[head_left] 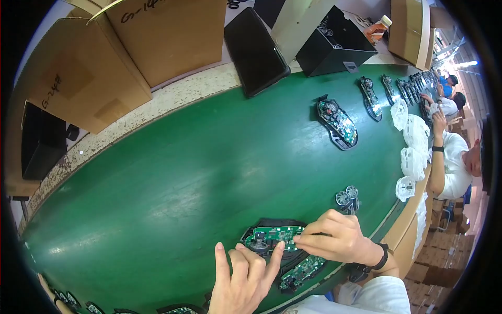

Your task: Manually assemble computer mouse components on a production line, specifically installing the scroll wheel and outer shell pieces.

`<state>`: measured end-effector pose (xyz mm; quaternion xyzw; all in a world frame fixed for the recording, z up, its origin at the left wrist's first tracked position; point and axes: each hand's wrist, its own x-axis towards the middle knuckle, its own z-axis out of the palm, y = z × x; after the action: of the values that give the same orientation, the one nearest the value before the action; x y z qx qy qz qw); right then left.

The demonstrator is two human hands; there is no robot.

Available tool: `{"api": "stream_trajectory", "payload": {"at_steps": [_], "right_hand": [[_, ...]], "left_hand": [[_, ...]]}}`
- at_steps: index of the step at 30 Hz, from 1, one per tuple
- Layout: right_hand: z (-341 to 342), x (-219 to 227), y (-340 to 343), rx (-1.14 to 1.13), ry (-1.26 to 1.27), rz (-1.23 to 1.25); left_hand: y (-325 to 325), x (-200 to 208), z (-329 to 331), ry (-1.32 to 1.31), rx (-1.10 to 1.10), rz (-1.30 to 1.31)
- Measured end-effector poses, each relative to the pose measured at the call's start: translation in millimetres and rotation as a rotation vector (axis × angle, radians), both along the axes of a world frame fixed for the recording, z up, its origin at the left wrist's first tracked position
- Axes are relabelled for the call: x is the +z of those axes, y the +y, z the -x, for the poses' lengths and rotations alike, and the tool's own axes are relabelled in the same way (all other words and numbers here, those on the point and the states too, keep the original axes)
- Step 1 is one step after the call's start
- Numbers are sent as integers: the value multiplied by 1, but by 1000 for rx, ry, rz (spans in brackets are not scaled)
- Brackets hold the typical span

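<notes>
A green circuit board (280, 233) sits in a black plastic housing on the green work surface, right in front of me. My left hand (243, 280) has its fingers spread, with the index fingertip on the board's lower edge and other fingertips at the housing's left part. At the board's right end, my right hand (337, 238) is closed in a pinch; whatever its fingertips hold is too small or hidden to make out. Just below lies a second housing with a green board (302, 273), partly covered by my right hand.
Clear round parts (348, 199) lie beyond my right hand. Another board assembly (337, 123) lies farther off, with several more toward a co-worker (455, 157) at the right. White plastic shells (413, 162) line the right edge. Cardboard boxes (78, 73) and a black bin (334, 49) stand along the back.
</notes>
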<state>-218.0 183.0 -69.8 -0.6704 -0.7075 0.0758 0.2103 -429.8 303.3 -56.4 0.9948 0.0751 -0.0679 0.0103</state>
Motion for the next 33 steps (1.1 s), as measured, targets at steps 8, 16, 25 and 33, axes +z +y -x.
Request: {"api": "stream_trajectory", "payload": {"at_steps": [8,16,25,33], "right_hand": [[15,11,-5,96,-383,-30],[25,11,-6,9,-309,-27],[-22,-11,50,-221,-393,-79],[-17,29,20,-371,-353,-266]], "left_hand": [[-3,-2,-3,-40,21,-34],[1,-9,12,-330,171,134],[-9,33,35,-449,94,462],[-6,87,134,83,-539,1699]]}}
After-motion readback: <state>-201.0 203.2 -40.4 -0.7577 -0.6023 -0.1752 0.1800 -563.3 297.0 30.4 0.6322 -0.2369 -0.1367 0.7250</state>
